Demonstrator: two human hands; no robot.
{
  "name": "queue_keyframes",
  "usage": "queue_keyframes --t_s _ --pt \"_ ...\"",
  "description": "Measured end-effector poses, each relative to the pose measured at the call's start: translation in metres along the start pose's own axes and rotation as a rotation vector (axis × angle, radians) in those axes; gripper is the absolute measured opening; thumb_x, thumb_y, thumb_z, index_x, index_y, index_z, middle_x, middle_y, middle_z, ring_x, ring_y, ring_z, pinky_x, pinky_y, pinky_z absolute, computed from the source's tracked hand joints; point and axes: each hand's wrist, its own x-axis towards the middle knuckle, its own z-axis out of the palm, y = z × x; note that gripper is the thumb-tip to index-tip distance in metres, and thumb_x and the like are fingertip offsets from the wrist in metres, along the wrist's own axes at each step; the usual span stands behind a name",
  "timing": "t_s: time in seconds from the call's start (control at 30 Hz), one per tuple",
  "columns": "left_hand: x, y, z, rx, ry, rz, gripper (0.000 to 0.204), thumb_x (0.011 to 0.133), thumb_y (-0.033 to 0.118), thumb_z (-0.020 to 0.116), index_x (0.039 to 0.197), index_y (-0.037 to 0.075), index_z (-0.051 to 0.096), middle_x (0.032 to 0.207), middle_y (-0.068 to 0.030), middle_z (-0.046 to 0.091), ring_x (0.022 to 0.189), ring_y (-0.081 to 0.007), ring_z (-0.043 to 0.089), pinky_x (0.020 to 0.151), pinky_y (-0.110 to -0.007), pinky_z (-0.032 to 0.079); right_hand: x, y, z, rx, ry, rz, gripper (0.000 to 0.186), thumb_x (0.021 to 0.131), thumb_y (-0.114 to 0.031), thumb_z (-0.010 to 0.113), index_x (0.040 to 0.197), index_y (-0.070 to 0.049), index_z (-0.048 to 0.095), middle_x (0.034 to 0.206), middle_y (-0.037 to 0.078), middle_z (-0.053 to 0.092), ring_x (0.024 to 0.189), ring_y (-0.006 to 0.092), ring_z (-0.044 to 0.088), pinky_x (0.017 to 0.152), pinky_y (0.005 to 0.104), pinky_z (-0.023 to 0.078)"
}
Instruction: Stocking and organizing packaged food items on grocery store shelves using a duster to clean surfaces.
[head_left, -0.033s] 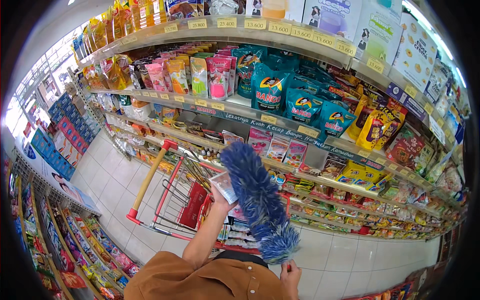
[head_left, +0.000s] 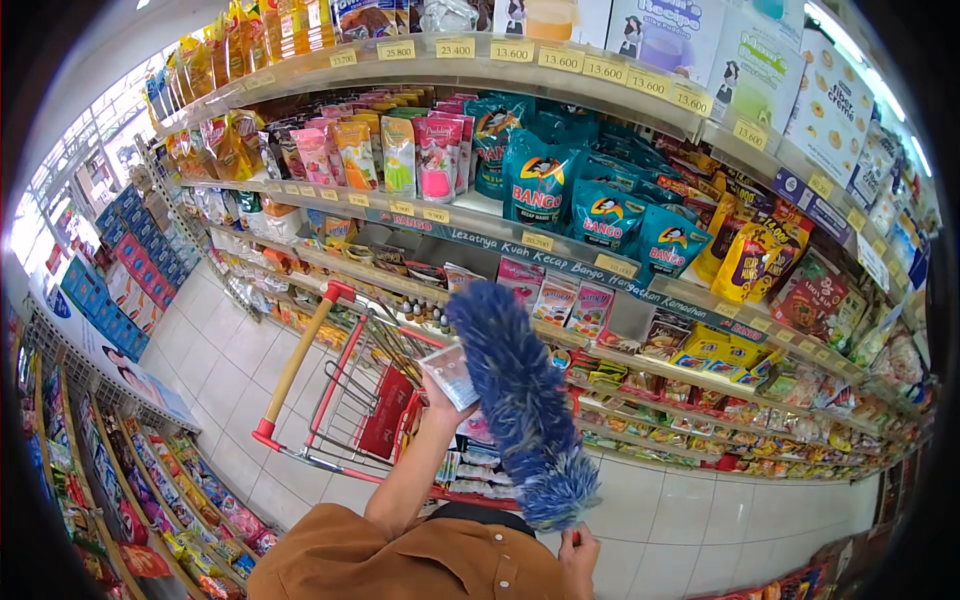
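My left hand (head_left: 438, 396) is closed round a small flat pale packet (head_left: 452, 374), held up in front of the shelves. Low at the right of my body, my right hand (head_left: 580, 556) grips the handle end of a fluffy blue duster (head_left: 522, 400). The duster's shaggy head slants up and to the left, overlapping the edge of the packet in view, and I cannot tell whether they touch. Most of the handle is hidden by my fingers and the fibres. Beyond the duster, upright sachets (head_left: 555, 298) stand on a middle shelf.
A red-framed shopping cart (head_left: 345, 375) with a tan handle stands at my left. Tall curved shelves ahead carry teal pouches (head_left: 545, 180), pink and yellow pouches (head_left: 437, 155), and yellow pouches (head_left: 752, 258). Snack racks (head_left: 150, 480) line the lower left, beside the tiled floor (head_left: 215, 375).
The duster's upper end has shifted very slightly to the right. Both hands keep their hold.
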Motion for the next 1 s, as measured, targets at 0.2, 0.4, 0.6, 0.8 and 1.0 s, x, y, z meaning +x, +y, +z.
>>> queue_keyframes --t_s 0.2,0.4,0.6,0.8,1.0 --pt "0.013 0.006 -0.002 -0.009 0.227 -0.015 0.066 0.082 0.076 0.033 0.092 0.013 0.053 0.093 -0.0121 0.061 0.081 -0.0279 0.060 0.070 -0.044 0.049 -0.035 0.122 0.043 0.436 0.178 0.040 0.029 0.089 -0.007 0.056 0.063 -0.003 0.044 0.051 -0.004 0.041 0.047 0.0044 0.039 0.043 0.0257 0.029" --pt "0.081 0.060 0.014 0.713 0.138 0.596 0.022 0.092 0.032 0.050 0.091 0.011 0.049 0.081 -0.0044 0.053 0.072 -0.0163 0.053 0.069 -0.031 0.046 -0.078 0.175 0.052 0.042 0.468 0.100 0.027 0.091 -0.015 0.055 0.071 0.002 0.050 0.061 0.005 0.042 0.061 0.0141 0.039 0.055 0.0341 0.036" --pt "0.105 0.132 0.062 1.489 -0.173 0.713 0.023 0.075 0.006 0.076 0.088 0.007 0.057 0.080 -0.0008 0.058 0.076 -0.0116 0.058 0.070 -0.029 0.047 -0.115 0.170 0.073 0.132 0.686 0.259 0.035 0.094 -0.022 0.052 0.068 0.001 0.046 0.060 0.007 0.035 0.059 0.0215 0.030 0.056 0.0386 0.031" --pt "0.121 0.158 0.081 1.962 -0.505 1.037 0.028 0.066 -0.008 0.072 0.091 0.003 0.065 0.086 -0.0108 0.067 0.078 -0.0241 0.064 0.072 -0.033 0.051 -0.158 0.197 0.095 0.145 0.414 0.614 0.029 0.093 -0.030 0.058 0.108 -0.007 0.067 0.097 0.022 0.064 0.087 0.0270 0.056 0.079 0.0425 0.044" --pt "0.141 0.152 0.064 1.819 -0.182 0.945 0.025 0.067 -0.012 0.068 0.088 0.002 0.062 0.085 -0.0124 0.067 0.082 -0.0287 0.067 0.072 -0.034 0.051 -0.271 0.326 0.159 -0.803 0.396 0.291 0.047 0.088 -0.045 0.062 0.116 -0.007 0.067 0.108 0.019 0.067 0.100 0.0303 0.061 0.089 0.0411 0.046"
